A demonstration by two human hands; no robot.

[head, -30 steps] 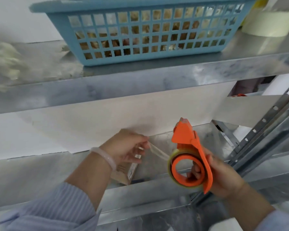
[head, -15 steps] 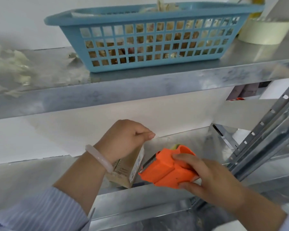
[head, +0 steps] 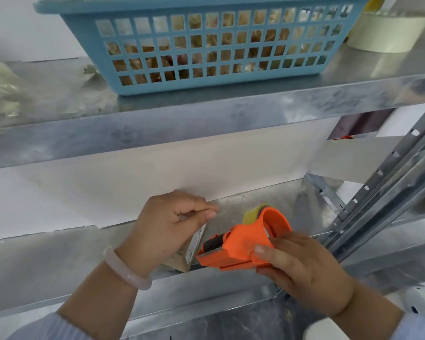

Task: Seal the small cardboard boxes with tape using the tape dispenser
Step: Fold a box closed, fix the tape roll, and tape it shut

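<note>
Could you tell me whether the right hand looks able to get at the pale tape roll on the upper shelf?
Probably not right away: the right hand holds the orange tape dispenser. The pale tape roll itself sits unobstructed on the upper shelf, right of the blue basket.

Bright, even light gleams pale on the front lip of the galvanised grey metal upper shelf [head: 206,123], which casts faint shade on the white wall [head: 157,173] below, while wide-angle bowing bends the edges and blur smears the upper left.
</note>
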